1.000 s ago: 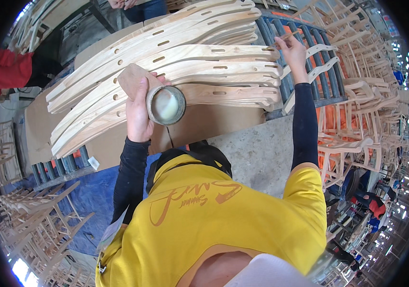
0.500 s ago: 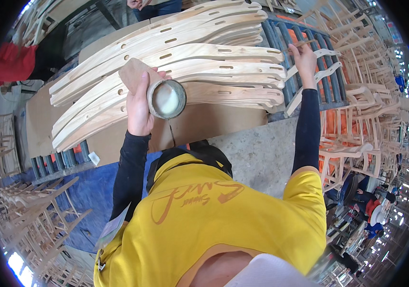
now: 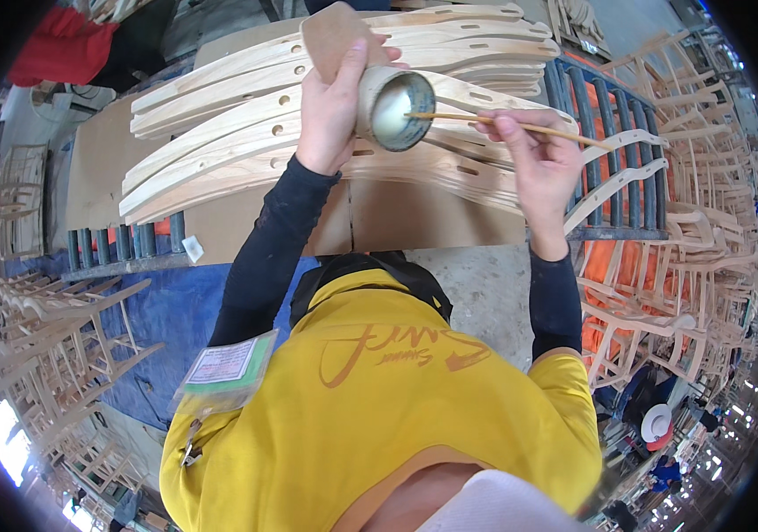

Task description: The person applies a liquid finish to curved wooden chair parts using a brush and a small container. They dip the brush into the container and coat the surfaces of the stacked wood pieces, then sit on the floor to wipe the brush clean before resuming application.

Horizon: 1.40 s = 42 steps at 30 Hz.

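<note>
My left hand [image 3: 329, 113] is closed around a round, dirty-rimmed cup [image 3: 368, 99] with white liquid [image 3: 391, 112] inside, its mouth tilted toward me. A flat tan piece [image 3: 333, 40], like sandpaper or card, is held in the same hand behind the cup. Between the fingertips of my right hand [image 3: 546, 168] is a thin wooden stick [image 3: 530, 127], its far end inside the cup's mouth. Beneath both hands lie several long, curved wooden slats [image 3: 219, 162] in two rows, with oval slots and round holes.
Cardboard [image 3: 432, 222] covers part of a roller conveyor [image 3: 625, 199]. Two small slotted wooden pieces [image 3: 614, 184] rest on the rollers at right. Stacked wooden chair frames [image 3: 685, 266] stand to the right, with more frames [image 3: 60, 328] at lower left. Someone in red [image 3: 64, 49] is at upper left.
My right hand has come left from over the rollers, bringing the stick's end into the cup. My left hand has shifted up and right with the cup and tan piece.
</note>
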Each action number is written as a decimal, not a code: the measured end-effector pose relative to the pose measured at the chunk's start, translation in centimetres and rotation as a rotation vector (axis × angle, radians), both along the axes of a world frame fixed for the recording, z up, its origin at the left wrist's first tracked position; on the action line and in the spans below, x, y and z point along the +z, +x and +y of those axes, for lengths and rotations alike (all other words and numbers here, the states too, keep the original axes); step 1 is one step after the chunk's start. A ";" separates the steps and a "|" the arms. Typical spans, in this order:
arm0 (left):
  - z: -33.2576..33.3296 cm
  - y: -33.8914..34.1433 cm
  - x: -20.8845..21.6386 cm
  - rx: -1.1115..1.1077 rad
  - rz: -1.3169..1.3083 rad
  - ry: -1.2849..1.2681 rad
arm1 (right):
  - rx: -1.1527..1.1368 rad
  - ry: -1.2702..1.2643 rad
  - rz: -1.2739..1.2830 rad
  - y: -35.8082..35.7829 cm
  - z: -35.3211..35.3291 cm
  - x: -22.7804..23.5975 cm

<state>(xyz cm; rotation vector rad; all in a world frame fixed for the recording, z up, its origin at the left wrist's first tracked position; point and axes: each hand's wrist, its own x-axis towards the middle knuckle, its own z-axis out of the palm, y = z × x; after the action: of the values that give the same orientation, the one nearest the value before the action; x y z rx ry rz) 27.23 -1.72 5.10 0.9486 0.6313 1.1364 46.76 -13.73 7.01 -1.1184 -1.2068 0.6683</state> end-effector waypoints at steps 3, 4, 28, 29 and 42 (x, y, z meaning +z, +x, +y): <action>-0.1 0.1 0.7 -0.006 -0.018 0.068 | -0.069 0.050 -0.316 -0.8 0.6 -1.1; -0.1 0.0 0.8 0.011 -0.014 0.085 | -0.054 0.030 -0.282 -1.1 0.6 -1.1; 1.5 0.3 -5.4 0.063 -0.176 -0.090 | -0.043 -0.522 0.456 -0.8 2.0 -3.2; 1.4 0.5 -5.5 0.082 -0.129 -0.103 | -0.049 -0.506 0.475 -1.2 1.8 -3.2; -0.1 -2.4 -6.4 0.093 -0.111 -0.345 | -0.444 -0.132 -0.046 6.5 4.2 -1.9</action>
<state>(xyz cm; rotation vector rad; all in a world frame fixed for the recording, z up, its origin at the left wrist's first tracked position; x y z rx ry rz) 24.85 -1.78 -1.28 0.5629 0.7588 1.1094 53.26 -9.50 5.15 -1.4618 -0.9166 0.3853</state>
